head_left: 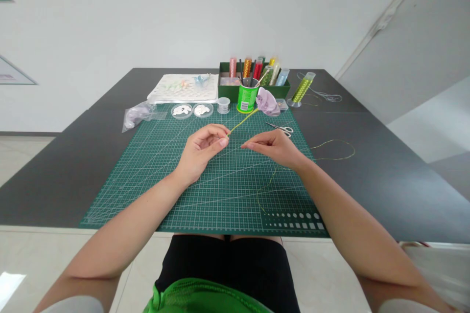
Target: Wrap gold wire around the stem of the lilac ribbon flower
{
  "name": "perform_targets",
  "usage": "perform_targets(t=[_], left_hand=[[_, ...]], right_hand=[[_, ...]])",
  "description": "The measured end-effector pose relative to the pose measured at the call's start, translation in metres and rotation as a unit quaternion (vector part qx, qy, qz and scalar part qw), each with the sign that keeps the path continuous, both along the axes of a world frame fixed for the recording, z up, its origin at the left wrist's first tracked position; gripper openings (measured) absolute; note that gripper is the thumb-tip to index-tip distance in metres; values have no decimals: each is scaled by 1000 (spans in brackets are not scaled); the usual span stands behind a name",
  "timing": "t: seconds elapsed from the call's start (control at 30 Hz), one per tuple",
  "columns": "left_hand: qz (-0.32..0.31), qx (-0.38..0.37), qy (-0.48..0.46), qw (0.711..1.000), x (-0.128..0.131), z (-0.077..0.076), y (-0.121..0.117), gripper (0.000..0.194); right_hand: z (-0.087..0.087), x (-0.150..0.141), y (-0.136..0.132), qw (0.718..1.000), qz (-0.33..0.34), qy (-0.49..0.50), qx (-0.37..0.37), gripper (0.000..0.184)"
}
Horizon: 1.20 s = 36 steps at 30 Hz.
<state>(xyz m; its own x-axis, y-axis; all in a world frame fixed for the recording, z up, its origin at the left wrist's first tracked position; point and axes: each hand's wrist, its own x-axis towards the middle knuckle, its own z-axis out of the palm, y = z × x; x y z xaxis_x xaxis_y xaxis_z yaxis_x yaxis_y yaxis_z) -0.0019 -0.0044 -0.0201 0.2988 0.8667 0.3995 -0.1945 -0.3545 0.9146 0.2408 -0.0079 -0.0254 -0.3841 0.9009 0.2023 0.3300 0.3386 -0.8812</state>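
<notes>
Your dark table [55, 166] stands against a pale wall [165, 14] at 12 o'clock, with light floor tiles [143, 254] showing at 6 and frame edges [16, 79] on the wall at 10. On it lies a green gridded cutting mat [157, 166], where your left hand [200, 151] pinches the green stem [243, 121] between thumb and fingers; the lilac flower [268, 102] tops it toward 1 o'clock. Your right hand [277, 147] is near, thumb and fingertips together, though you cannot tell whether thread is between them. Scissors [287, 130] lie just beyond it on the mat. At 12 stand a green cup [246, 101] and a green box [227, 92] of thread spools; a white tray [156, 92] sits at 11, a plastic bag [135, 116] at 10, and a yellow-green spool [303, 90] at 1.
</notes>
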Motion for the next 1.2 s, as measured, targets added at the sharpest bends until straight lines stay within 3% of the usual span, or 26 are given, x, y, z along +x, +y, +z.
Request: perform_targets(t=[0.3, 0.73, 0.87, 1.0, 1.1, 1.2], left_hand=[[-39, -124, -34, 991, 1, 0, -2, 31], [-83, -183, -88, 976, 2, -2, -2, 31], [-92, -191, -105, 972, 1, -1, -1, 30], [-104, -194, -128, 967, 1, 0, -1, 26], [-97, -198, -133, 966, 2, 1, -1, 27], [-91, -201, -134, 966, 2, 2, -2, 28]], right_hand=[[-3, -1, 2, 999, 29, -10, -27, 34], [-5, -2, 5, 999, -9, 24, -28, 33], [-6, -2, 7, 992, -41, 84, -85, 37], [-6, 2, 10, 960, -84, 220, -152, 38], [-6, 6, 13, 943, -128, 263, -156, 33], [-10, 11, 19, 949, -191, 222, -120, 31]])
